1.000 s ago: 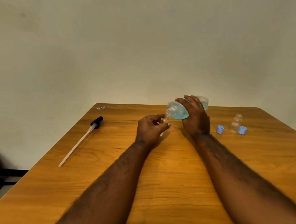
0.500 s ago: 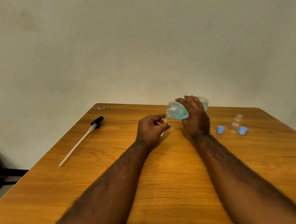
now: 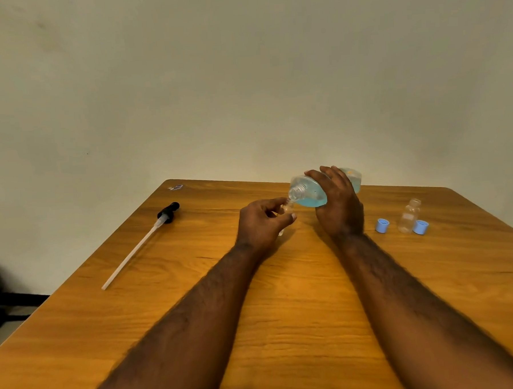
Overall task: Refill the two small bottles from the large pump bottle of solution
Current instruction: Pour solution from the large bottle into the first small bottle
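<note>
My right hand (image 3: 337,208) grips the large clear bottle (image 3: 310,191) of blue solution, tipped on its side with its open neck pointing left and down. My left hand (image 3: 261,223) holds a small clear bottle (image 3: 287,208) just under that neck; my fingers hide most of it. A second small clear bottle (image 3: 409,215) stands uncapped on the wooden table (image 3: 284,297) to the right, between two blue caps (image 3: 382,225) (image 3: 420,226).
The removed black pump head with its long white tube (image 3: 139,245) lies on the table's left side. A small sticker (image 3: 176,187) sits at the far left corner. A plain wall rises behind the table. Something dark stands on the floor at far left.
Hardly anything differs; both hands keep the large bottle's neck at the small bottle's mouth, with only a slight shift of the tilt.
</note>
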